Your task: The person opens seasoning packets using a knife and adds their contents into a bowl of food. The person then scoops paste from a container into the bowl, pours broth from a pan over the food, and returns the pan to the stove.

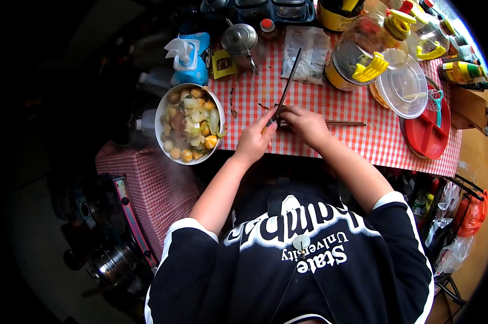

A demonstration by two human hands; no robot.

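My left hand is closed around the lower end of a long thin dark object, which points up and away over the checked cloth; whether it is a blade or sticks cannot be told. Beside it, my right hand has its fingers bent together near that lower end, and what they hold is hidden. Brown sticks stick out to the right from beneath my right hand. Left of both hands stands a white bowl of potatoes, cabbage and other food, with faint steam.
Behind are blue wipes, a metal pot, a yellow packet and a plastic bag. At right stand large jars, a clear lid and a red divided tray. The cloth-covered table's edge runs before me.
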